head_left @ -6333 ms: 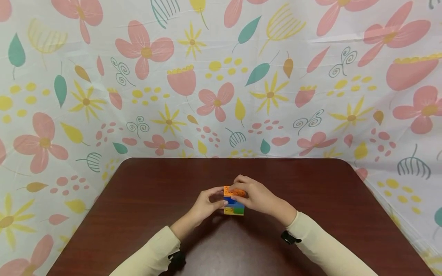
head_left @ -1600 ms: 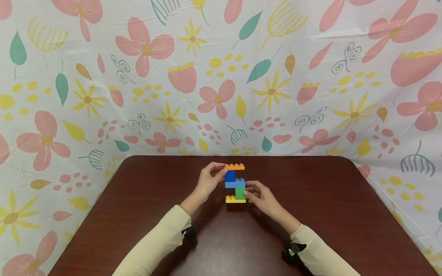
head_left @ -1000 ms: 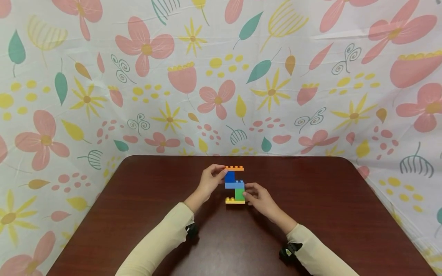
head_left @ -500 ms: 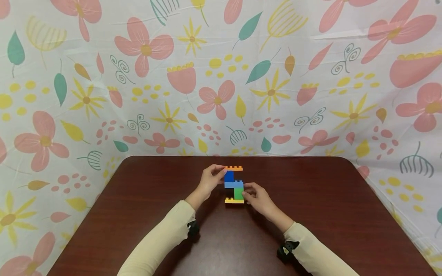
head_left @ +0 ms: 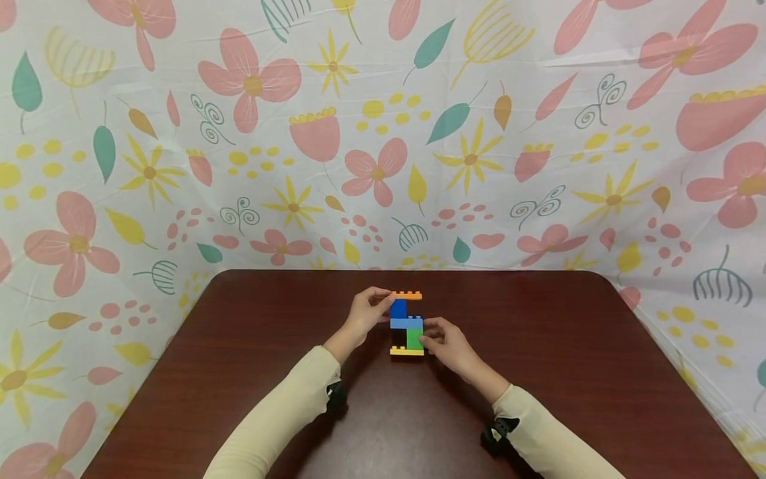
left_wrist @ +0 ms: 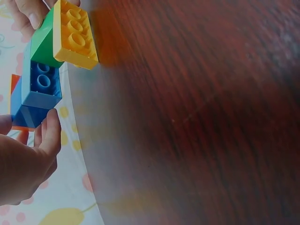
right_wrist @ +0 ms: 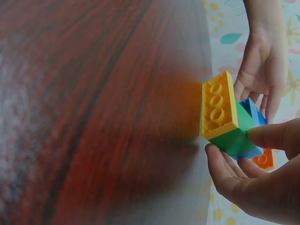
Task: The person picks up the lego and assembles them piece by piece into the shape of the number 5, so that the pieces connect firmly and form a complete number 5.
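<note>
A stack of toy building bricks, joined in a zigzag, is held up between both hands. From the top run an orange brick (head_left: 407,295), a dark blue brick (head_left: 397,308), a light blue brick (head_left: 407,323), a green brick (head_left: 415,339) and a yellow brick (head_left: 401,352). My left hand (head_left: 360,318) pinches the dark blue brick from the left, just under the orange one. On the right, my right hand (head_left: 451,344) grips the green brick between thumb and fingers. Both wrist views show the yellow brick's hollow underside (right_wrist: 216,105), off the table.
The dark red-brown table (head_left: 269,399) has a glossy top that reflects the bricks. Behind it hangs a white cloth (head_left: 383,120) printed with flowers and leaves. Each wrist wears a small black device (head_left: 495,436) on a strap.
Since the oldest frame, the right hand has gone from the orange brick down to the green one, and the stack shows more upright. Over the last second, the stack has sunk slightly.
</note>
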The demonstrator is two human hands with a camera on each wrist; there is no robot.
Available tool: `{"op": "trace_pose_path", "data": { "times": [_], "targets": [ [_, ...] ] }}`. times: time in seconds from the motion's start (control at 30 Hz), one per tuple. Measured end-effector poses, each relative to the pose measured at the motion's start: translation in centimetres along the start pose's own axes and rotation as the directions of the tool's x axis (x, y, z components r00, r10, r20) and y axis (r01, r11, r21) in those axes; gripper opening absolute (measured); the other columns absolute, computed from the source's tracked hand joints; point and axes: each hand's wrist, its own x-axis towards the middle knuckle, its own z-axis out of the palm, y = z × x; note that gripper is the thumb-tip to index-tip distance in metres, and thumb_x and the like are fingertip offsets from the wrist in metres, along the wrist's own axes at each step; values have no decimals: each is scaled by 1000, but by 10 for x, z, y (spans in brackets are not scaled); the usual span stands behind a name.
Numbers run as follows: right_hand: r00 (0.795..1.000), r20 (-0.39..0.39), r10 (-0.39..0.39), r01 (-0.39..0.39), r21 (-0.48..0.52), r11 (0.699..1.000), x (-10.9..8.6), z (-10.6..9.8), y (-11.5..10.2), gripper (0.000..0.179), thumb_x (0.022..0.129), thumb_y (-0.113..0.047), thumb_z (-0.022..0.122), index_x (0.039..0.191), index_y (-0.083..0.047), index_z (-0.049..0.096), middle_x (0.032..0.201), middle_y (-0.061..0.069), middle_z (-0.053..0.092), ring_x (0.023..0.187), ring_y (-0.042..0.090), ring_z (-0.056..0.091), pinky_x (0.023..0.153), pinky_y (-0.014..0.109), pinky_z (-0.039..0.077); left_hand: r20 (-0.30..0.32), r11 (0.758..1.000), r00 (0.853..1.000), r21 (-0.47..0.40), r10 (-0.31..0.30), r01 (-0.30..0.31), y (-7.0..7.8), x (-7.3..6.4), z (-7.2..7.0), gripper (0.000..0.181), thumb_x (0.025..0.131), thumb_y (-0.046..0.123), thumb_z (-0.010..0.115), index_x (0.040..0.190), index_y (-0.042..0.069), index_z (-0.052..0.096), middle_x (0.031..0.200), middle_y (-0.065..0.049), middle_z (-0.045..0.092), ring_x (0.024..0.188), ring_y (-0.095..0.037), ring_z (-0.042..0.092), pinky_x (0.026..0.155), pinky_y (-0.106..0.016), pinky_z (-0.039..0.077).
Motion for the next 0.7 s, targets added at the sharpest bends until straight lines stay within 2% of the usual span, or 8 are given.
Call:
{"op": "trace_pose_path", "data": {
  "times": [0.27,0.47,0.7],
  "targets": [
    [999,-1,38,-38,-12,999,1,-1,-3,38,95,-6,60,129,7,51,111,21,62,92,28,65,73,37,56,9,1000,1000,10,-28,27,1,1,1,27,96,17,61,117,0,61,103,-13,61,88,-21,64,80,-42,56],
    [998,-11,58,-58,1,998,3,0,-3,37,94,-5,60,128,7,51,108,20,62,90,29,65,76,41,56,12,998,998,17,-57,57,-2,1,2,29,95,12,62,120,0,60,104,-14,61,87,-21,65,80,-42,56],
    [996,-25,89,-89,11,996,6,0,-5,36,93,-3,60,127,7,53,105,18,63,88,27,64,75,40,56,14,996,996,14,-85,85,-4,2,4,32,94,5,61,125,-2,58,107,-17,60,91,-23,64,83,-42,55]
  ]
}}
